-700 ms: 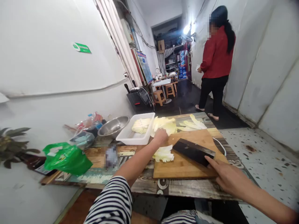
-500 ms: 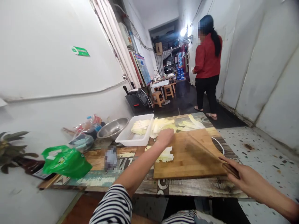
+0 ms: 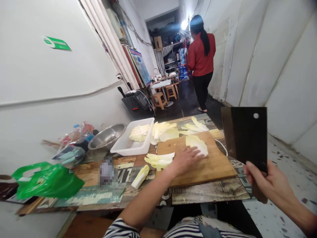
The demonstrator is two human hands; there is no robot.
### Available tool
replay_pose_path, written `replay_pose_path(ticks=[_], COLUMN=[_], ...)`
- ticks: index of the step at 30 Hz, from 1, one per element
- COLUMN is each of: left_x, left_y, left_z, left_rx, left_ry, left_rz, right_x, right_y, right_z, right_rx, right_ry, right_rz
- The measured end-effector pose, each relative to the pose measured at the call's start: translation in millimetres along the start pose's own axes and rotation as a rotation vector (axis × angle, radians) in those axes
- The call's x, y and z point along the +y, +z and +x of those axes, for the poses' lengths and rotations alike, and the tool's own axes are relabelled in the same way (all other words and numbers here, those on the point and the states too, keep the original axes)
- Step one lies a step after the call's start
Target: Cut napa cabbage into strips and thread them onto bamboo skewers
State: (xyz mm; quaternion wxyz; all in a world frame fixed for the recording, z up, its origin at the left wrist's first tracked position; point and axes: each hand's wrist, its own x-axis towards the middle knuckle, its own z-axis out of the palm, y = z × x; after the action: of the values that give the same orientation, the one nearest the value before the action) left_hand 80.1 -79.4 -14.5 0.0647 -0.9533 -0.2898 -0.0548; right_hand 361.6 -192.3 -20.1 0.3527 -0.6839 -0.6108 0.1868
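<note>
My right hand (image 3: 274, 181) grips a dark cleaver (image 3: 247, 135) by its handle, the broad blade raised upright off the right end of the board. On the wooden cutting board (image 3: 218, 167) lies a pale cabbage leaf (image 3: 198, 145). My left hand (image 3: 184, 162) rests against this leaf, fingers stretched out. Cut cabbage leaves (image 3: 158, 160) lie at the board's left edge, partly behind my left forearm. A small cabbage piece (image 3: 140, 177) sits on the table to their left. Behind the board are a stack of leaves (image 3: 164, 132) and several loose leaves (image 3: 194, 127).
A white plastic tub (image 3: 128, 151) with cabbage stands left of the stack, beside a steel bowl (image 3: 106, 137). A green plastic bag (image 3: 49, 181) and other bags (image 3: 70, 155) are at the table's left. A person in red (image 3: 201, 54) stands farther back, facing away.
My right hand has lifted the cleaver from the board to upright. My left hand, closed near the stack before, now lies on a leaf on the board. The person has moved farther off.
</note>
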Motion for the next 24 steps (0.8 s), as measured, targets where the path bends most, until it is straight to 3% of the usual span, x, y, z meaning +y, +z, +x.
replay_pose_path(ticks=[2,6,12,17,24], left_x=[-14.5,-16.2,20.6,31.5,29.2], left_y=[10.8,33.3,45.0,54.9,58.2], left_z=[4.7,21.9,15.2,9.8,12.9], left_rx=[-0.036,-0.142,0.005,0.08,0.149], left_ry=[-0.06,-0.029,-0.111,-0.175,-0.185], left_rz=[0.073,0.129,0.19,0.114,0.057], right_x=[-10.6,-30.9,-59.4,-67.4,-52.0], right_y=[-4.5,-9.5,-9.3,-1.9,12.8], right_z=[5.5,20.5,44.8,70.2,95.6], right_rx=[-0.003,-0.066,-0.245,-0.386,-0.481], right_ry=[0.043,-0.101,-0.304,-0.341,-0.39], right_rz=[0.095,-0.229,-0.632,-0.668,-0.66])
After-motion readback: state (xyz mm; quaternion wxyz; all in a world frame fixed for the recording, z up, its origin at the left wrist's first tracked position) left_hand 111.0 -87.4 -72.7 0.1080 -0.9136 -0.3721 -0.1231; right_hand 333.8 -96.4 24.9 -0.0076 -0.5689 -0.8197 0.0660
